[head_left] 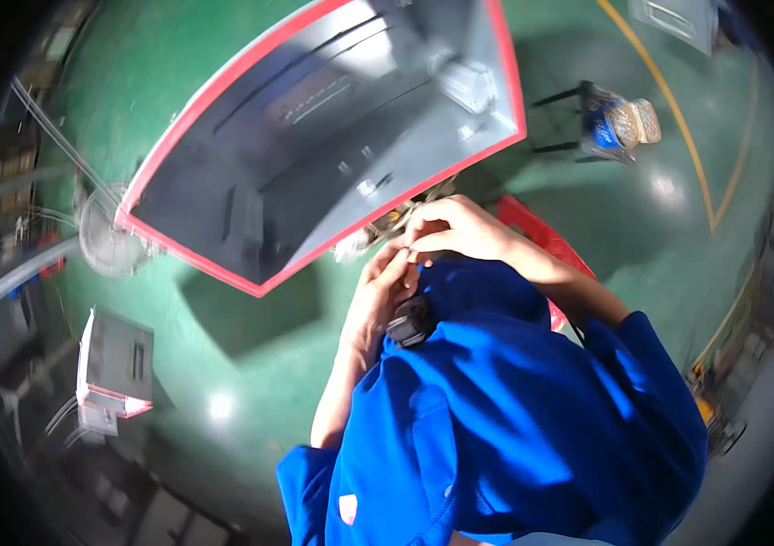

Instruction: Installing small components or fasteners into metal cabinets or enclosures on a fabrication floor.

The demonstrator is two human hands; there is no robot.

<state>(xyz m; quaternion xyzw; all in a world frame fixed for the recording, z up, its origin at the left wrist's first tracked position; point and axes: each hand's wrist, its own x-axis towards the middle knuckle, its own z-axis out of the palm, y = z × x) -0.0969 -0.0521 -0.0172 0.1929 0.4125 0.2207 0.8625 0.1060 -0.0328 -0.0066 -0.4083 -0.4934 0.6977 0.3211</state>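
Both hands meet just past the near edge of a grey worktop [314,118] rimmed in red, right in front of the person's chest. The left hand [380,296] comes up from below with its fingers [398,264] stretched out together and pressed against the right hand. The right hand [455,229] arches over from the right with its fingers [423,238] curled and pinched shut on a small metal part [387,218] that sits at the worktop's red edge. The part is mostly hidden behind the knuckles, so its exact kind cannot be told, nor whether the left fingers actually grip it or only steady it. A small black device [410,323] hangs on the front of the blue work jacket [514,428] just below the left hand. On the far end of the worktop stands a clear plastic container [464,82]. Below lies a green floor [250,364] with a yellow line [669,109] crossing it at the upper right. A clear round dish [106,238] sits left of the worktop, a small grey box [118,364] with a red edge lies lower left, and a black stool [587,123] carrying packets stands to the right.
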